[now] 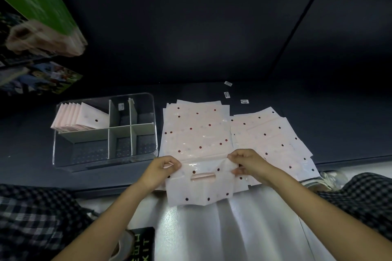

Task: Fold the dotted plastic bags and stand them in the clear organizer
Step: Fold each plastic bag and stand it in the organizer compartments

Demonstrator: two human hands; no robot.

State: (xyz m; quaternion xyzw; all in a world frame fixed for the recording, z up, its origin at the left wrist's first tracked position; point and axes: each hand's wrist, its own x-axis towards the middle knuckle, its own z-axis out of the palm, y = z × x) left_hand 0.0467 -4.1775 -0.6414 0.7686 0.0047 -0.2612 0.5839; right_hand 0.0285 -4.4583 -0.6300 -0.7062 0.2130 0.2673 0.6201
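Dark and matte, the surface [212, 91] runs back to a dark wall, and the clear organizer [105, 162] sits on it as the landmark for everything else. Grey dividers split the organizer into compartments; its far-left compartment holds a row of folded bags [79, 119] standing on edge, packed together and leaning a little, one dark dot showing on the frontmost. Just right of the organizer lies a flat stack of dotted plastic bags [195, 129], pale pink with dark red dots, and further right of that a second, looser pile of bags [273, 133] fans out toward the surface's near edge. Nearer than the organizer and to its right, a single dotted bag [199, 188] is held over the front edge of the flat stack, its cut-out handle slot facing up and its lower part hanging over the pale floor. The left hand [158, 170] pinches this bag's upper left corner with curled fingers, and the right hand [247, 164] grips its upper right corner the same way. Three small white labels [228, 94] lie on the surface well beyond the stacks. Far left of the organizer, a green box [38, 4] shows blurred. Checked fabric [36, 216] frames both lower corners.
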